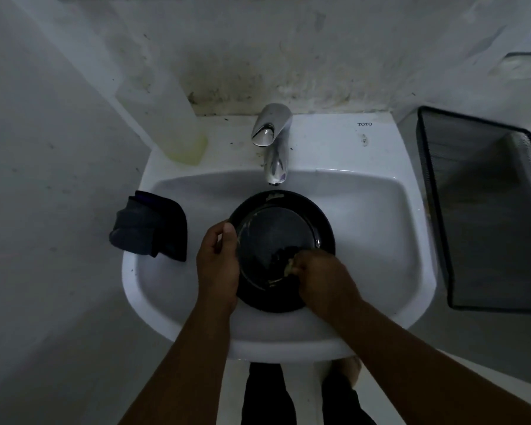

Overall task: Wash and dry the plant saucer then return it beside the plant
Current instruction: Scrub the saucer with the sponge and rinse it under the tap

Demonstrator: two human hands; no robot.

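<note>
Currently: black saucer (281,237) in sink (380,216) basin under tap (273,142). Left hand (216,265) gripping left rim; right hand (316,277) curled round pale scrubber (288,268), probably sponge. Dark cloth (151,225) over sink's left edge.

A chrome faucet (272,142) stands at the back of a white washbasin (380,228), its spout reaching over the bowl. A translucent bottle (169,118) with a little yellowish liquid at its bottom sits on the basin's back left corner. A dark folded cloth (151,225) is draped over the left rim. A black wire-mesh basket (488,210) stands just beside the basin on the right. The wall (258,56) behind the faucet is stained.
</note>
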